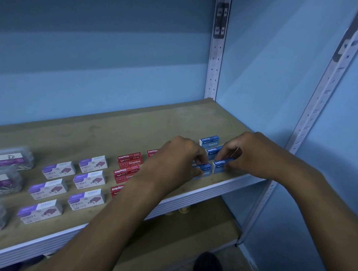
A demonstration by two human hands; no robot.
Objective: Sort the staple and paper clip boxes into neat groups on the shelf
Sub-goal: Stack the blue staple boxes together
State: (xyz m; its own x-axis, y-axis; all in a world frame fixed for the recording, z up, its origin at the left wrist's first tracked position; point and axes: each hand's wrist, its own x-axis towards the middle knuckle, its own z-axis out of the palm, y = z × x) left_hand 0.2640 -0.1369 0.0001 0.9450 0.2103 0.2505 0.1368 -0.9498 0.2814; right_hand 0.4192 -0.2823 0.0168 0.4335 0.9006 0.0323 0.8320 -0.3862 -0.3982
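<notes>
On the wooden shelf (pixel 132 128) lie grouped small boxes. Clear paper clip boxes (pixel 7 158) sit at the far left, purple-and-white staple boxes (pixel 87 180) beside them, red staple boxes (pixel 129 160) in the middle, partly hidden by my left forearm. Blue staple boxes (pixel 209 140) stand at the right. My left hand (pixel 178 158) pinches a blue box (pixel 203 169) near the front edge. My right hand (pixel 250 154) pinches another blue box (pixel 220 165) right beside it; a third blue box (pixel 212 153) lies between my hands.
The shelf's white front rail (pixel 191 199) runs along the near edge. White slotted uprights (pixel 216 54) stand at the back right corner and front right. A lower wooden shelf (pixel 188 236) lies beneath. Blue walls close in behind and to the right.
</notes>
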